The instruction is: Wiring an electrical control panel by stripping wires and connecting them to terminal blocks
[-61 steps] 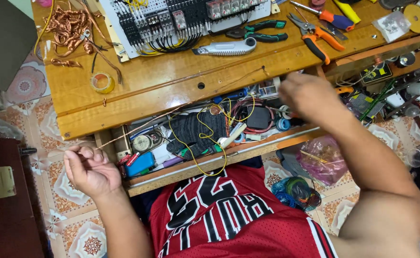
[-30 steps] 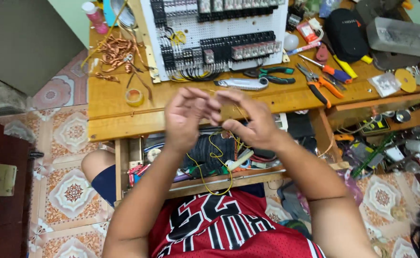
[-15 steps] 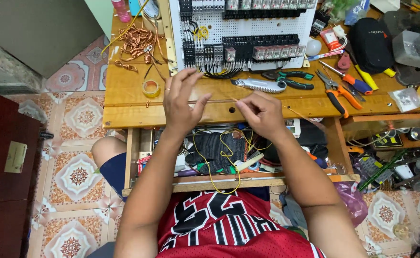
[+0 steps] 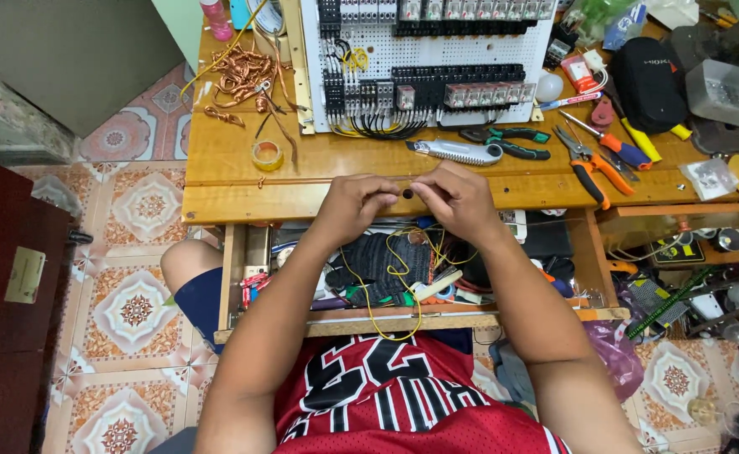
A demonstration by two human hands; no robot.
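Patterned floor tiles surround a wooden workbench (image 4: 243,164), and everything here can be placed against its front edge. Both hands meet just above that edge: the left hand (image 4: 359,200) and the right hand (image 4: 456,197) are each closed to a fingertip pinch, sharing a thin yellow wire (image 4: 403,262) whose slack loops down below the edge into the open drawer (image 4: 403,319). A small dark spot sits between the pinching fingertips; whether it is a sleeve, a ferrule or a hole in the bench I cannot tell.

Behind the edge, farther onto the bench, lie a grey utility knife (image 4: 456,151), green-handled pliers (image 4: 504,134), orange-handled pliers (image 4: 592,168) and a white perforated panel of relays (image 4: 432,63). Toward the left of the bench sit a tape roll (image 4: 267,155) and a heap of copper wire scraps (image 4: 243,76).

The likely trouble is the slack: the loop hangs among the gloves and clutter in the drawer, so a pull could snag it and jerk the wire end out of the pinch. A small part held this lightly could also drop into that clutter and be hard to find.
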